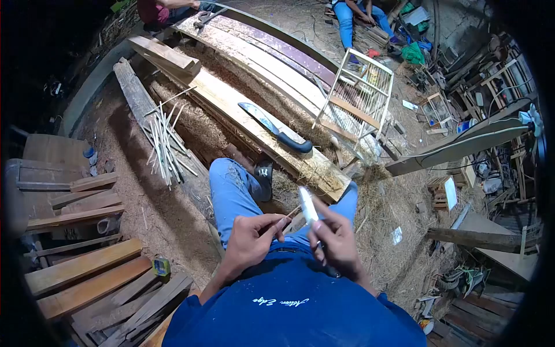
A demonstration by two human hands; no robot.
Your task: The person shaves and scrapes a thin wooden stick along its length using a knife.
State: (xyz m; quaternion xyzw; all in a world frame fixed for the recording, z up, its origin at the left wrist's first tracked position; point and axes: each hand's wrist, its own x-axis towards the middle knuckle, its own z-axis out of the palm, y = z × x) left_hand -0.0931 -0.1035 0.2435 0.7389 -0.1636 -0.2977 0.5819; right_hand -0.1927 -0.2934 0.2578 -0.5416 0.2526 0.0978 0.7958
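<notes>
Now left hand [250,240] pinches slender stick [293,213]; right hand [338,240] holds shiny knife [307,205].

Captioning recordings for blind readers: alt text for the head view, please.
A person's left hand holds a thin stick, the right hand a bright blade; ahead, a black-handled knife lies on a wooden plank, with loose sticks to its left.

A long pale timber beam [222,99] stretches out in front of me, with a large black-handled knife [277,129] lying flat on it and straw-like shavings [317,169] strewn over the near end. To its left, my loose pile of thin sticks [164,144] lies across a weathered plank [130,89]. Sawdust [115,153] covers the floor [141,194] beside that plank.
</notes>
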